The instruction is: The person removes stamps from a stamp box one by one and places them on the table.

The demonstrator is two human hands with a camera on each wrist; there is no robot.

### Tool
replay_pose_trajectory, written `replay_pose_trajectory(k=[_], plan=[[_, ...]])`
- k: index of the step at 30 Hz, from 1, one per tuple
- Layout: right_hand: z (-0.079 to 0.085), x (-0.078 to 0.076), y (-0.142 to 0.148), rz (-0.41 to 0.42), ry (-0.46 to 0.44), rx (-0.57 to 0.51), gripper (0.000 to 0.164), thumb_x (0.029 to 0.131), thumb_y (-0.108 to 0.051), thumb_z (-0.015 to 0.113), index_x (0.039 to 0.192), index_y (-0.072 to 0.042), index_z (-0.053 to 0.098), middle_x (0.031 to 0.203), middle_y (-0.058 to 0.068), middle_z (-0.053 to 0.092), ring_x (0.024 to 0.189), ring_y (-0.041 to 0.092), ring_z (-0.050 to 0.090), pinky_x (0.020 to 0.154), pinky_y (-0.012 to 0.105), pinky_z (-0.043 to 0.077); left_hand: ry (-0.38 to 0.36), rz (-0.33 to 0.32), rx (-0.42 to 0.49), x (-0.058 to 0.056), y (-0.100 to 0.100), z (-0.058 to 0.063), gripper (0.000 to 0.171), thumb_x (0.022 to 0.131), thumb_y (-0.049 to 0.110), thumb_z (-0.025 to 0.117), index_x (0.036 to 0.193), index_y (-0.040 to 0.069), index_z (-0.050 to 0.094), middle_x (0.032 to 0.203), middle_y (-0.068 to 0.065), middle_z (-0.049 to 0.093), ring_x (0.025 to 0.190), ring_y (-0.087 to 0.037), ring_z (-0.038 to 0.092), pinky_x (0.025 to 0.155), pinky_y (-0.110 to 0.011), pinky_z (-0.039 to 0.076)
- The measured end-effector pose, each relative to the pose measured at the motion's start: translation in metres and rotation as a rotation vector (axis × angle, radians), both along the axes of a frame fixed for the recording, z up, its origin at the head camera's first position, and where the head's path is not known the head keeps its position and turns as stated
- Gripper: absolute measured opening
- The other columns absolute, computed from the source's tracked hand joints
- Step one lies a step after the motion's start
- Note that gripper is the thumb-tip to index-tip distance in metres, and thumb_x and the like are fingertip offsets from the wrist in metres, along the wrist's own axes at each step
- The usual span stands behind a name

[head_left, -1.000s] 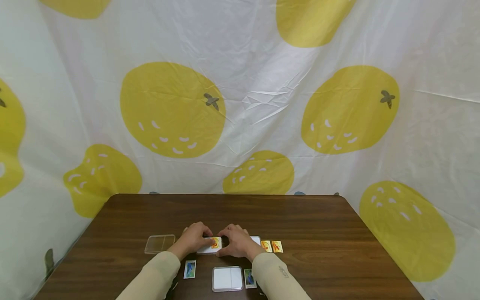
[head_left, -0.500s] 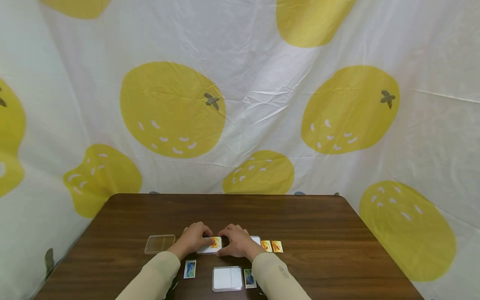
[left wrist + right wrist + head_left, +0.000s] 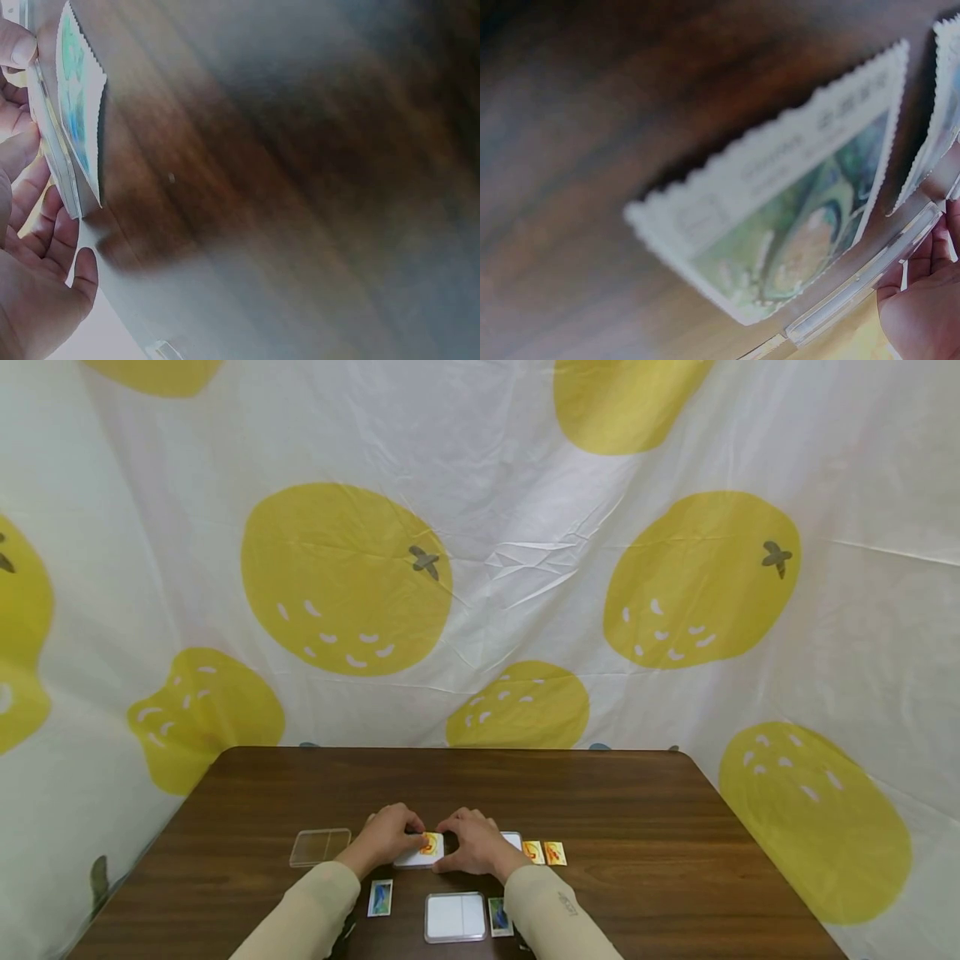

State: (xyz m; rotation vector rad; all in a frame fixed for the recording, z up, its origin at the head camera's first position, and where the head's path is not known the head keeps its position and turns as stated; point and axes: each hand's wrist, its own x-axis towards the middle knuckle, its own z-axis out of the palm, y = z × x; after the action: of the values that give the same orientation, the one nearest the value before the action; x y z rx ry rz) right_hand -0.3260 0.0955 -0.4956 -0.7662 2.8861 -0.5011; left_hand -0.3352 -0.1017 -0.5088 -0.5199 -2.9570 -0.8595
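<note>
In the head view, a small flat case (image 3: 408, 860) with a white insert lies between the hands. An orange-yellow stamp (image 3: 431, 843) sits at its right end. My left hand (image 3: 384, 842) grips the case from the left, thumb over its top beside the stamp. Curled round the right end is my right hand (image 3: 474, 843), thumb at the near corner and index finger at the far one. The left wrist view shows a case edge (image 3: 56, 142) among fingers, beside a perforated blue-green stamp (image 3: 79, 101). Fingertips on the far side are partly hidden.
A transparent case piece (image 3: 320, 848) lies left. Nearer stands another case (image 3: 455, 917) with white insert, between a blue stamp (image 3: 380, 898) and a green one (image 3: 500, 917). Beyond the right hand, a partly hidden case (image 3: 513, 839) adjoins two orange-yellow stamps, one outermost (image 3: 555, 853).
</note>
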Motion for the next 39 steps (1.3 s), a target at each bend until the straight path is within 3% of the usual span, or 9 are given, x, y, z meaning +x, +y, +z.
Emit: replay_pose_trajectory(k=[17,29,39], plan=[[0.001,0.000,0.000,0.007,-0.011,-0.008,0.058,0.078,-0.048,0.081,0.126,-0.019,0.066,0.121,-0.001,0.056,0.117,0.023,0.049,0.099,0.045,0.037,0.014,-0.005,0.078,0.003,0.001,0.003,0.010,0.082,0.015,0.079,0.082,0.013,0.069,0.084,0.002,0.057,0.080,-0.016,0.054,0.080,-0.045,0.044],[0.000,-0.001,0.000,0.005,-0.008,-0.011,0.060,0.078,-0.049,0.081,0.127,-0.018,0.066,0.121,-0.001,0.056,0.117,0.023,0.049,0.100,0.045,0.037,-0.040,-0.030,0.192,0.007,0.000,0.007,0.007,0.084,0.009,0.075,0.081,0.009,0.069,0.084,0.001,0.057,0.079,-0.015,0.052,0.075,-0.036,0.046],[-0.001,0.000,0.001,0.005,0.003,-0.011,0.062,0.078,-0.050,0.081,0.127,-0.016,0.066,0.122,0.001,0.056,0.116,0.023,0.049,0.099,0.044,0.037,-0.072,-0.080,0.266,0.011,-0.005,0.015,0.005,0.085,0.010,0.074,0.083,0.008,0.070,0.084,0.001,0.062,0.080,-0.015,0.054,0.076,-0.037,0.047]])
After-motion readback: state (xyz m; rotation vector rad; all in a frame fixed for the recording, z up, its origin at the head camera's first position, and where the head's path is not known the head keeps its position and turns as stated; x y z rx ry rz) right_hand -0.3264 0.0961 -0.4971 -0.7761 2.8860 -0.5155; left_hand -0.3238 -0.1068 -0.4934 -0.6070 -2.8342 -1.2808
